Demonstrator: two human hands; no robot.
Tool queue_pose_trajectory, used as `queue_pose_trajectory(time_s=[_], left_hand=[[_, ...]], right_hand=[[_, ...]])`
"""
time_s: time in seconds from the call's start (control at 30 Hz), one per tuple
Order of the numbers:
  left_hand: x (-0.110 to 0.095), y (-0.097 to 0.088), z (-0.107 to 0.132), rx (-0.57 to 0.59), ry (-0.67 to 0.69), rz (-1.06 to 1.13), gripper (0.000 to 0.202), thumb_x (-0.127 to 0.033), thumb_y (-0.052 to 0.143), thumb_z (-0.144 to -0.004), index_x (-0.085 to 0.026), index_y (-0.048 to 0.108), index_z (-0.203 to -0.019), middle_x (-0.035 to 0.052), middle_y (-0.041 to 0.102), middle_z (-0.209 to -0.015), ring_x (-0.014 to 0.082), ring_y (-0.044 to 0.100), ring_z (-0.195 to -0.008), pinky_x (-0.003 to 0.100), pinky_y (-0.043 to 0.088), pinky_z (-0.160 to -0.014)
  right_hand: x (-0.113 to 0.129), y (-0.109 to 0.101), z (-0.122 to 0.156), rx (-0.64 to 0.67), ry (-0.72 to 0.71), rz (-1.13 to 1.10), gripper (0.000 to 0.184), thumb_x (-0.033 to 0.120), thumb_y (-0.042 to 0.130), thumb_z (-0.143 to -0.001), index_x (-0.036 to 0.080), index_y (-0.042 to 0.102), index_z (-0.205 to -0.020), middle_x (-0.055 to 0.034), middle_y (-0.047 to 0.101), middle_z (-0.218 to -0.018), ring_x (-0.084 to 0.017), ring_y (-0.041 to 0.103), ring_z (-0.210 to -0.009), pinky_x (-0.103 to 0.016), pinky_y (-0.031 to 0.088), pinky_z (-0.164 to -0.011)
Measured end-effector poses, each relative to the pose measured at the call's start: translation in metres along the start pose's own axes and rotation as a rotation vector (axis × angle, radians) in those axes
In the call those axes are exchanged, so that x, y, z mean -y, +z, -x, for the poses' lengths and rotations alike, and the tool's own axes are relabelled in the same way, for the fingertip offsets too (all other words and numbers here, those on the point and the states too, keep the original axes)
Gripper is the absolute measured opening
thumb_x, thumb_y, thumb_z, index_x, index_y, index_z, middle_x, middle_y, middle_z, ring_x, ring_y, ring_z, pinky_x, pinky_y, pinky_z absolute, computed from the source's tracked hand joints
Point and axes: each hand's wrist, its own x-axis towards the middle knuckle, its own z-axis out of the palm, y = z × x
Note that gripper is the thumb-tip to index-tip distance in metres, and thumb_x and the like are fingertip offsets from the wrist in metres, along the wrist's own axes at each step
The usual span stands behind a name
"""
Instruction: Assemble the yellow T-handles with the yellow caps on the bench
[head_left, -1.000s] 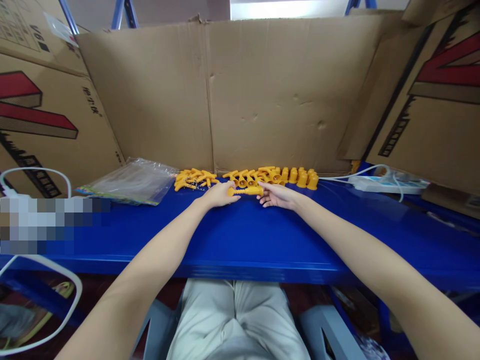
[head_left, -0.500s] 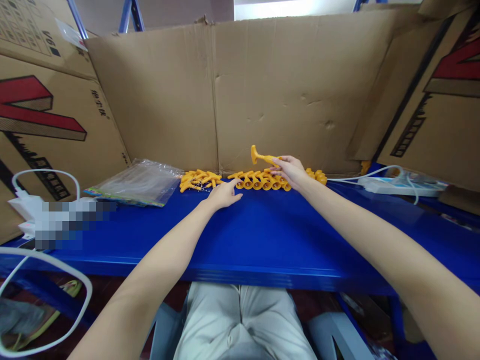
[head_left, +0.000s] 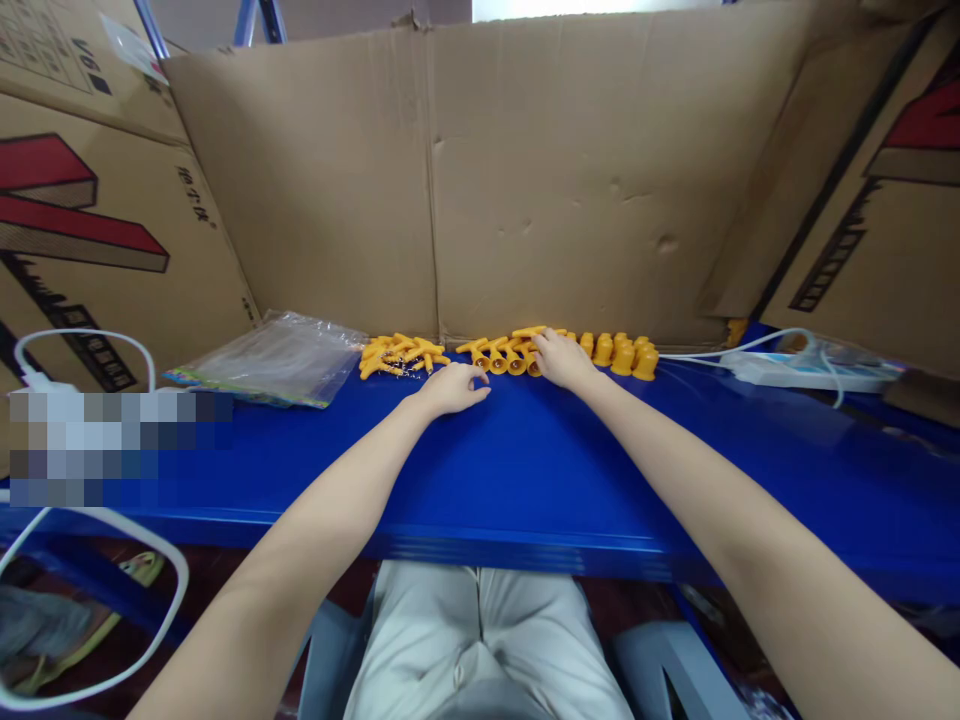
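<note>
A big sheet of cardboard point(head_left: 615, 170) stands across the top and middle of the frame, behind a blue tabletop point(head_left: 510, 470) that spans the width below it. Clear plastic bags point(head_left: 277, 355) lie flat at centre left. Near the middle of the frame is a row of joined yellow pieces point(head_left: 515, 362), each a cup with a handle; their long axes run front to back, cup mouths facing the lower edge, crossbars at the far end by the cardboard. Just left is a heap of loose yellow handles point(head_left: 390, 352), pointing every which way, with dark bits among them too small to make out. At centre right a cluster of loose yellow cups point(head_left: 622, 357) stands upright, narrow ends up. The work looks partway along: several pieces seem joined, while the heap and the cluster appear unjoined. The right hand point(head_left: 566, 360) is at the row's right part, covering some of it; whether its fingers are clamped on a piece I cannot tell. The left hand point(head_left: 454, 390) hovers or rests just in front of the row, thumb and fingers apart, nothing visible between them. By the right fingertips, one yellow crossbar point(head_left: 528, 332) lies nearly level, left to right.
</note>
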Motion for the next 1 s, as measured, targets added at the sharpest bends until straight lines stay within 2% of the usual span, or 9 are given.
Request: queue_pose_trajectory(time_s=[0.17,0.3,0.43,0.57,0.7,0.77,0.83,0.93,1.0], left_hand=[[-0.002,-0.001,0.0,0.009,0.008,0.004,0.028,-0.031,0.055,-0.08,-0.016,0.071,-0.097,0.0047,0.069,-0.074,0.0172,0.061,-0.069,0.027,0.044,-0.067],[-0.003,-0.001,0.0,0.011,0.013,-0.008,0.028,-0.03,0.054,-0.08,-0.016,0.072,-0.097,0.0049,0.069,-0.075,0.0172,0.061,-0.069,0.028,0.045,-0.068],[-0.004,-0.001,0.0,0.018,0.012,-0.011,0.029,-0.031,0.053,-0.081,-0.016,0.072,-0.097,0.0052,0.069,-0.076,0.0174,0.061,-0.069,0.028,0.044,-0.067],[-0.006,-0.002,0.001,0.031,0.011,-0.009,0.03,-0.03,0.053,-0.081,-0.015,0.072,-0.098,0.0048,0.069,-0.074,0.0169,0.06,-0.067,0.027,0.044,-0.066],[-0.007,-0.003,0.001,0.025,0.011,0.002,0.029,-0.031,0.053,-0.08,-0.015,0.072,-0.095,0.005,0.068,-0.073,0.017,0.06,-0.066,0.028,0.044,-0.066],[-0.007,-0.002,0.001,0.021,0.016,0.001,0.029,-0.03,0.053,-0.08,-0.014,0.072,-0.095,0.005,0.068,-0.073,0.0166,0.06,-0.065,0.028,0.044,-0.065],[-0.007,-0.002,0.001,0.021,0.017,-0.005,0.029,-0.03,0.053,-0.08,-0.014,0.072,-0.096,0.0048,0.068,-0.073,0.016,0.059,-0.065,0.027,0.044,-0.065],[-0.007,-0.002,0.001,0.025,0.015,-0.015,0.029,-0.03,0.053,-0.081,-0.014,0.072,-0.096,0.0044,0.068,-0.073,0.0153,0.06,-0.065,0.026,0.044,-0.065],[-0.007,-0.002,0.001,0.03,0.014,-0.021,0.029,-0.03,0.054,-0.081,-0.015,0.073,-0.096,0.0043,0.068,-0.072,0.015,0.06,-0.065,0.025,0.044,-0.065]], right_hand=[[-0.001,-0.005,0.003,0.012,0.036,0.01,0.036,0.017,0.038,-0.091,0.012,0.057,-0.121,-0.0202,0.058,-0.118,-0.032,0.057,-0.106,-0.043,0.039,-0.089],[0.003,-0.006,0.005,0.019,0.046,0.02,0.039,0.028,0.035,-0.096,0.009,0.058,-0.121,-0.0213,0.059,-0.121,-0.034,0.057,-0.108,-0.044,0.039,-0.09],[-0.003,-0.009,0.004,-0.075,0.1,-0.019,0.045,0.035,0.028,-0.098,0.01,0.062,-0.114,-0.0194,0.062,-0.119,-0.032,0.056,-0.108,-0.044,0.038,-0.092],[-0.033,-0.008,0.004,-0.223,0.267,-0.073,0.041,0.028,0.032,-0.094,0.01,0.058,-0.12,-0.0194,0.059,-0.125,-0.032,0.054,-0.11,-0.047,0.038,-0.092],[-0.076,0.008,0.011,-0.287,0.365,-0.07,0.048,0.013,0.034,-0.087,0.01,0.05,-0.132,-0.0187,0.046,-0.141,-0.031,0.047,-0.122,-0.047,0.037,-0.097],[-0.094,0.018,0.017,-0.266,0.385,-0.064,0.051,0.016,0.037,-0.086,0.01,0.047,-0.136,-0.0174,0.041,-0.146,-0.031,0.044,-0.126,-0.047,0.036,-0.1],[-0.106,0.027,0.021,-0.162,0.354,-0.062,0.051,0.017,0.039,-0.085,0.013,0.048,-0.136,-0.0149,0.042,-0.146,-0.03,0.044,-0.127,-0.046,0.036,-0.102],[-0.111,0.033,0.025,0.06,0.291,-0.025,0.047,0.013,0.046,-0.079,0.018,0.059,-0.124,-0.0106,0.045,-0.145,-0.029,0.039,-0.132,-0.045,0.033,-0.105],[-0.108,0.031,0.025,0.11,0.295,0.009,0.047,0.011,0.048,-0.076,0.017,0.061,-0.121,-0.011,0.045,-0.144,-0.03,0.038,-0.132,-0.045,0.033,-0.105]])
